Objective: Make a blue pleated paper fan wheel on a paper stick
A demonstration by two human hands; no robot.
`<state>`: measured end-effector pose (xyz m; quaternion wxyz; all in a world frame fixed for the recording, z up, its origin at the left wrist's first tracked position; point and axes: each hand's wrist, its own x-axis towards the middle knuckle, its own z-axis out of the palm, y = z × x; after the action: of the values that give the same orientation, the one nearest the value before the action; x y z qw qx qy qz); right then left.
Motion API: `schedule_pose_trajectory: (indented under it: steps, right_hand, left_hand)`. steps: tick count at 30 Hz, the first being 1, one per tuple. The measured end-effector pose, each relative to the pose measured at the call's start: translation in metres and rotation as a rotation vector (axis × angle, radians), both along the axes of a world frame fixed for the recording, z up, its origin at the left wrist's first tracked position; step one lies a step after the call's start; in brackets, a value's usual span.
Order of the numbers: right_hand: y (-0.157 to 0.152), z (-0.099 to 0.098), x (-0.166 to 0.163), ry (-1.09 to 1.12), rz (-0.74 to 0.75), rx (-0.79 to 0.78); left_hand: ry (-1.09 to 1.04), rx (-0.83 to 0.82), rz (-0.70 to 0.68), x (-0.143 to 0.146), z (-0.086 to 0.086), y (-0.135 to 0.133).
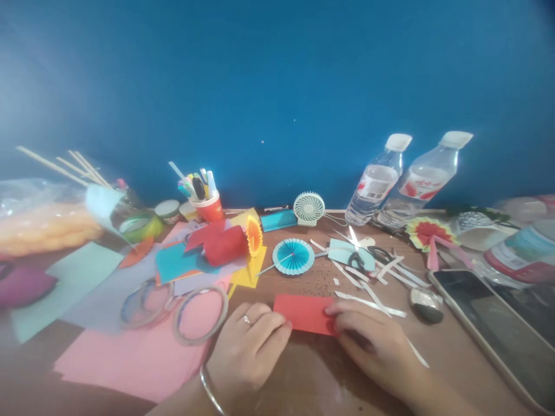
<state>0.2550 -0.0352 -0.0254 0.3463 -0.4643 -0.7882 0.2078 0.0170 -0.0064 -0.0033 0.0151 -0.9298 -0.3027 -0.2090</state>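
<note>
A small red rectangle of paper (306, 314) lies between my two hands near the front of the brown table. My left hand (255, 341), with a ring and a silver bangle, has its fingers closed on the paper's left end. At the right end, my right hand (373, 341) pinches the same paper between thumb and fingers. Beyond it lies a blue pleated paper rosette (293, 257) on a thin stick. Close to my left hand, a roll of tape (200, 315) rests on pink paper sheets (143, 361).
White paper strips (368, 292) and black-handled scissors (358, 260) lie behind my right hand. A phone (498, 323) is at the right, water bottles (375, 182) behind. A paper cup (208, 207) of pens and a small fan (309, 208) stand near the blue wall.
</note>
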Motion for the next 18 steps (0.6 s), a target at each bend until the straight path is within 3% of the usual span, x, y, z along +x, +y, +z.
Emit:
schedule_pose_trajectory:
  steps: [3, 6, 11, 18]
  right_hand:
    - [0.003, 0.006, 0.0, -0.129, 0.037, -0.062]
    - [0.005, 0.013, -0.004, -0.251, 0.076, -0.073]
    - [0.003, 0.018, -0.015, -0.356, 0.088, -0.073]
    - [0.005, 0.011, -0.017, -0.443, 0.055, -0.036]
  left_hand:
    - [0.264, 0.072, 0.002, 0.006, -0.005, 0.003]
    - [0.439, 0.031, 0.084, 0.016, -0.006, -0.003]
    - [0.47, 0.062, 0.16, 0.029, -0.006, -0.022]
    - [0.374, 0.127, 0.066, 0.024, -0.024, -0.02]
